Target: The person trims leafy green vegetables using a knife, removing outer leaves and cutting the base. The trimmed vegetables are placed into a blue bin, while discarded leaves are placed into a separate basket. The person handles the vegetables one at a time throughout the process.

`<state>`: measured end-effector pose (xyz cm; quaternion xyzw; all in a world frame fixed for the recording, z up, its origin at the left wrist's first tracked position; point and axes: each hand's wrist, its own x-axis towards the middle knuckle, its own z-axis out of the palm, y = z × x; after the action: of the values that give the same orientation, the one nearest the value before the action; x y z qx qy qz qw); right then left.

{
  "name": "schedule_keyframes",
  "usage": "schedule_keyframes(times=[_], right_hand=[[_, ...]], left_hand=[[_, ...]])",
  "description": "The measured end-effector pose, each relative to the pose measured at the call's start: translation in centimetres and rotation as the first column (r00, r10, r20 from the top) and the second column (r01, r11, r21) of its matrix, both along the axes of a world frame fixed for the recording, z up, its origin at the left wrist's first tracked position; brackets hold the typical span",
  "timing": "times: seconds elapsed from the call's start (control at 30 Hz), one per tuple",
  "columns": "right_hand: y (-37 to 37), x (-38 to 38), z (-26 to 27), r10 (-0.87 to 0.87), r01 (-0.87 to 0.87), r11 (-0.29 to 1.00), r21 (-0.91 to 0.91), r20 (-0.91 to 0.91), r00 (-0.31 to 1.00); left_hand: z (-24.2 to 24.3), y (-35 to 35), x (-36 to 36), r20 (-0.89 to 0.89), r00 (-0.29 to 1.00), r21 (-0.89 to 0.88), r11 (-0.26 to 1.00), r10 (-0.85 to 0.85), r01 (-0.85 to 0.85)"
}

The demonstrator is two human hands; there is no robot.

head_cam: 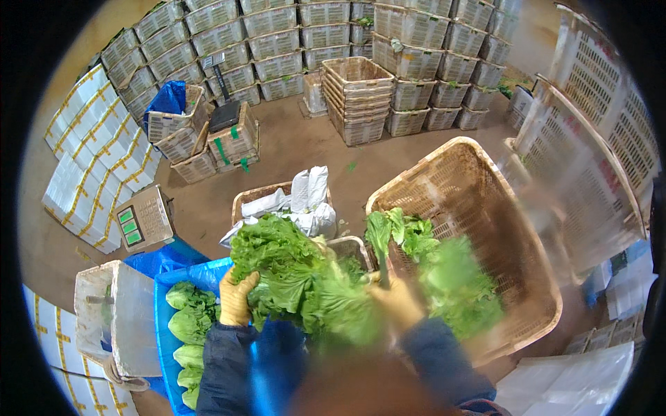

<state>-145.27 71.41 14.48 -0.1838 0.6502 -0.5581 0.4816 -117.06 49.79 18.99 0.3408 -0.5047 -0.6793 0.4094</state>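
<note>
My left hand (238,296), in a yellow glove, grips a leafy green lettuce head (283,260) in front of me. Beside the lettuce's cut end, my right hand (398,299), gloved too, is closed around a knife (384,270) whose blade points up and away. More green lettuce (458,281) lies to the right, partly blurred, in a large brown-stained plastic crate (525,244). On the left, pale green lettuce heads (184,325) stand in a row in a container lined with blue plastic (162,333). A small crate (349,244) with leaf scraps sits beyond my hands.
A crate (239,203) of white wrapped packages stands ahead. A digital scale (145,221) is at the left, near stacked white foam boxes (88,182). Nested empty crates (359,112) and tall crate stacks (276,57) line the back; upright crates (577,171) rise at the right.
</note>
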Motion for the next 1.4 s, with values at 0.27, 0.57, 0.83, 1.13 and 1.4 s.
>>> schedule_keyframes(times=[0.27, 0.57, 0.83, 1.13, 1.4], right_hand=[[-6.2, -0.3, -0.5, 0.239, -0.274, 0.960, -0.060, -0.335, 0.911], [-5.3, 0.1, 3.2, -0.191, 0.203, 0.969, -0.139, 0.095, 0.977], [-3.4, 1.7, 3.9, 0.036, -0.009, 0.999, 0.046, -0.638, 0.769], [-3.8, 5.6, 6.4, -0.064, 0.060, 0.985, -0.161, -0.017, 0.998], [-4.3, 4.8, 3.4, -0.118, 0.120, 0.976, -0.180, 0.023, 0.993]], left_hand=[[1.0, 0.4, 3.0, 0.075, 0.996, -0.100, 0.994, -0.040, 0.047], [-2.3, 4.6, 5.1, -0.132, 0.977, 0.182, 0.973, 0.164, -0.139], [-8.4, 7.6, 3.4, -0.207, 0.935, 0.559, 0.819, 0.289, -0.130], [-9.5, 7.7, -1.0, -0.479, 0.869, 0.366, 0.928, 0.124, 0.069], [-7.5, 7.0, 1.6, -0.313, 0.949, -0.013, 0.999, -0.035, 0.033]])
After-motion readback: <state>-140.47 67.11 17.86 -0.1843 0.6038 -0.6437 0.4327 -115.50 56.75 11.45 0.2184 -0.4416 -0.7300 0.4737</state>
